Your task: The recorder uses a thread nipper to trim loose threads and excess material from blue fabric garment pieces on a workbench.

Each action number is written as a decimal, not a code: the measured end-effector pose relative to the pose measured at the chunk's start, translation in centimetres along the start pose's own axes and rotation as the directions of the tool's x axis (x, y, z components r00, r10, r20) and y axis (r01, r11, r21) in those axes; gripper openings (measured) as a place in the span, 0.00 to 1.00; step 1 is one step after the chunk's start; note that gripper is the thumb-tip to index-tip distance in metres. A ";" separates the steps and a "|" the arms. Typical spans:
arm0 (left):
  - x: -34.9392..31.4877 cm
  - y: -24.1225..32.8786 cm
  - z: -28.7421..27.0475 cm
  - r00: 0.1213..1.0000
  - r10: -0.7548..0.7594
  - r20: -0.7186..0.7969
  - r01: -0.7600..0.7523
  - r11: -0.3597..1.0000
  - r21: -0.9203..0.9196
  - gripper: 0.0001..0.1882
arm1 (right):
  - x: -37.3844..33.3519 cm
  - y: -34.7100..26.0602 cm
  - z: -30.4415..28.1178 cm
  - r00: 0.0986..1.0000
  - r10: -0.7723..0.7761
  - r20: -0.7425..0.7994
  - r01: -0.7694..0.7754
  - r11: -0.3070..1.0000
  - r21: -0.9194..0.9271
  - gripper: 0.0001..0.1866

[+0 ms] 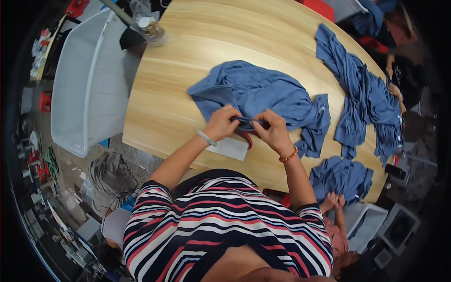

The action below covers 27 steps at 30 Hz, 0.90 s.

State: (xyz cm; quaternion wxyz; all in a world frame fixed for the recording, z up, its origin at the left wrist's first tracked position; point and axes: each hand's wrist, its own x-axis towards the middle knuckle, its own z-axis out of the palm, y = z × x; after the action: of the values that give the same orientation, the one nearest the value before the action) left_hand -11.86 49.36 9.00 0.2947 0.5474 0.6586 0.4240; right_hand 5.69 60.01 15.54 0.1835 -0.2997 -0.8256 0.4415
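A blue garment (263, 89) lies bunched on the wooden table in front of me. My left hand (221, 123) pinches its near edge, and my right hand (274, 131) grips the same edge a short way to the right. Between both hands a narrow folded strip of the fabric is held up. Partly beneath the hands are a white sheet of paper (230, 148) and a red-handled tool (247, 139), whose other end is hidden.
More blue garments (359, 89) lie along the table's right side, where two other people's hands handle cloth. A clear jar (152, 32) stands at the far left corner. Beside the table is a large white bin (89, 84). Grey cloth (110, 178) is heaped at lower left.
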 end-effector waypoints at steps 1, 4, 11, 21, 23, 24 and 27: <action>-0.2 -0.3 -0.3 1.000 0.004 0.003 -0.004 0.999 -0.045 0.07 | -0.1 0.1 -0.2 0.999 0.043 0.004 -0.043 0.999 -0.006 0.05; -0.6 0.7 -2.0 0.985 -0.146 0.090 0.158 0.975 -0.155 0.07 | -0.4 0.8 -0.4 0.998 0.069 -0.002 -0.069 0.998 0.005 0.05; -0.8 1.9 -3.7 0.899 -0.268 0.348 0.397 0.835 -0.382 0.08 | 0.0 1.4 -0.8 0.996 -0.059 -0.066 0.053 0.995 -0.083 0.05; -0.1 2.6 -3.2 0.999 0.005 0.050 0.002 0.990 -0.144 0.11 | 1.7 -1.2 1.6 0.994 -0.077 0.082 0.067 0.990 0.122 0.16; 0.4 3.4 -4.0 0.990 0.138 0.025 -0.139 0.989 0.055 0.11 | 2.2 -0.4 2.2 0.990 -0.095 0.100 0.075 0.979 0.187 0.14; 0.5 3.7 -4.3 0.963 0.267 0.023 -0.264 0.930 0.254 0.11 | 2.3 -0.5 1.9 0.990 -0.058 0.129 0.040 0.990 0.134 0.12; 0.0 2.6 -5.6 0.993 0.053 0.102 -0.107 0.748 0.655 0.13 | 2.5 -0.8 1.0 0.989 -0.022 0.144 0.010 0.996 0.083 0.08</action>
State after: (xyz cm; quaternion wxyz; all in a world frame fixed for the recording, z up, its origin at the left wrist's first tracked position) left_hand -15.36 48.15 13.94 0.0896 0.6597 0.7298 0.1554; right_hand 2.99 60.65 15.70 0.1386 -0.2525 -0.8202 0.4942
